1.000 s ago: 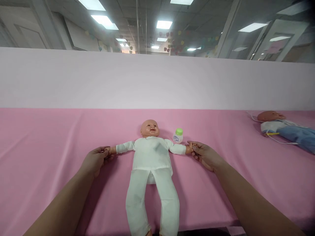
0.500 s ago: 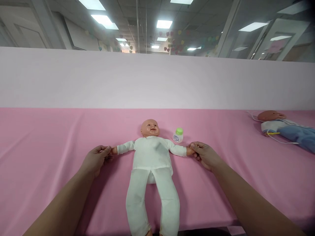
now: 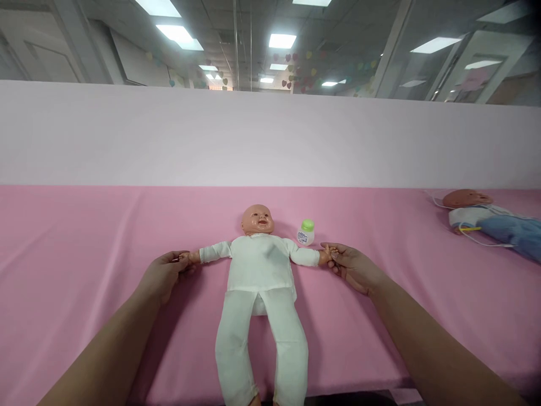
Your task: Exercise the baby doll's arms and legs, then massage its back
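White-clad doll (image 3: 261, 264) is lying arms-out; left hand (image 3: 163, 276) and right hand (image 3: 357, 270) are pinching its hands (image 3: 324, 257), neither released yet.

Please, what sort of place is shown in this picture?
Probably an infant-care training room, though no sign confirms it: a baby doll in white clothes lies on a pink cover, a second doll lies at right, and a green-capped bottle is nearby.

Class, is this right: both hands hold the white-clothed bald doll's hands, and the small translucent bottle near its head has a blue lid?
Not quite: the small translucent bottle has a green lid, not blue, as the head view shows. The left hand and right hand do hold the doll.
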The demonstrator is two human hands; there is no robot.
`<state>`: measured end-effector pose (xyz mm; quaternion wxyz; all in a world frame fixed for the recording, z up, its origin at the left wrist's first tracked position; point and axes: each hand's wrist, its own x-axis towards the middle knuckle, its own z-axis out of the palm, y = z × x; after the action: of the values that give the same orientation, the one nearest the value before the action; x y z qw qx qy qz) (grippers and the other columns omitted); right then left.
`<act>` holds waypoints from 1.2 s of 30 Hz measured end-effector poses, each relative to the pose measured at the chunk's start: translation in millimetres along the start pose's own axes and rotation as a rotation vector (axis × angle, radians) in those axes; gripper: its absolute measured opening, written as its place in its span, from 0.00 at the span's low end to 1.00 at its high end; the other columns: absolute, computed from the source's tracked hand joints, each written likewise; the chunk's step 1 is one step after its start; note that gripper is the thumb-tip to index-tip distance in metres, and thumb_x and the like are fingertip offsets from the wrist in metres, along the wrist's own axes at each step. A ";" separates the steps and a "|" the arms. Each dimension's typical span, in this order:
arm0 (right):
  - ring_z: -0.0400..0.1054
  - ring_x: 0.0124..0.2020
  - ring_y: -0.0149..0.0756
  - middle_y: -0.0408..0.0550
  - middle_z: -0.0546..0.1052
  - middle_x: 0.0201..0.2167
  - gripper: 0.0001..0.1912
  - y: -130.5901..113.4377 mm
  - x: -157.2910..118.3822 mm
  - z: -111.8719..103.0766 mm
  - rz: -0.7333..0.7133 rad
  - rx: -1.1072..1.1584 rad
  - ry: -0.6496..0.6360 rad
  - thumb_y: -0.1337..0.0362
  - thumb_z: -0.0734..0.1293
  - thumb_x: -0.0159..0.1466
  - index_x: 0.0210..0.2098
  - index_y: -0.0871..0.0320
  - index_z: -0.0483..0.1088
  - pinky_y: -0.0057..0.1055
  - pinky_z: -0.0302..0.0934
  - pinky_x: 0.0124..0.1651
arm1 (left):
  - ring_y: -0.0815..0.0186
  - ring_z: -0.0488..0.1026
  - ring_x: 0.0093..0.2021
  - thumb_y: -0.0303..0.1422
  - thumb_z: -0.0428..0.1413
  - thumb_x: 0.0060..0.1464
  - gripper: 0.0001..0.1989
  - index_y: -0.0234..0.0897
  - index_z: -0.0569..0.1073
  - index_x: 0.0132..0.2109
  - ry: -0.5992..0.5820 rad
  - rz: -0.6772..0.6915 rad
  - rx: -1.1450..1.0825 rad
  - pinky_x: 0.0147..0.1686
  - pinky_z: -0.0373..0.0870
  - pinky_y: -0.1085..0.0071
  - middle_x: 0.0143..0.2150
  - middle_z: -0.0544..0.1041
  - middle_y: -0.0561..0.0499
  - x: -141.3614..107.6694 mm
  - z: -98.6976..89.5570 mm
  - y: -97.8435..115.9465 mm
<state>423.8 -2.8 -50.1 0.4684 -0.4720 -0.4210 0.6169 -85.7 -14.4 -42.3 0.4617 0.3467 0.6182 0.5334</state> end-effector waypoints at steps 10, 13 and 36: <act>0.60 0.26 0.30 0.41 0.72 0.26 0.22 3.2 1.7 4.9 -0.068 -0.112 0.062 0.49 0.84 0.50 0.32 0.55 0.75 0.30 0.54 0.29 | 0.63 0.78 0.32 0.49 0.74 0.39 0.25 0.37 0.80 0.38 0.009 0.057 0.116 0.34 0.77 0.69 0.35 0.83 0.47 0.3 -3.2 -4.6; 0.58 0.25 0.30 0.41 0.70 0.25 0.25 3.5 2.5 7.4 -0.082 -0.160 0.103 0.42 0.80 0.53 0.33 0.56 0.76 0.31 0.51 0.28 | 0.62 0.78 0.31 0.52 0.71 0.44 0.24 0.37 0.80 0.37 0.022 0.065 0.110 0.33 0.77 0.68 0.33 0.82 0.48 3.7 -4.2 -8.1; 0.60 0.25 0.29 0.41 0.73 0.27 0.25 -1.9 -1.8 9.3 -0.049 -0.133 0.071 0.48 0.84 0.48 0.32 0.55 0.73 0.31 0.54 0.30 | 0.65 0.76 0.28 0.50 0.75 0.37 0.26 0.37 0.78 0.37 0.003 0.064 0.149 0.30 0.73 0.70 0.32 0.82 0.48 -9.7 1.8 3.7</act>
<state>415.3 -4.9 -46.1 0.4657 -0.5133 -0.4557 0.5586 -81.0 -22.0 -36.7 0.4163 0.3988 0.6457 0.5009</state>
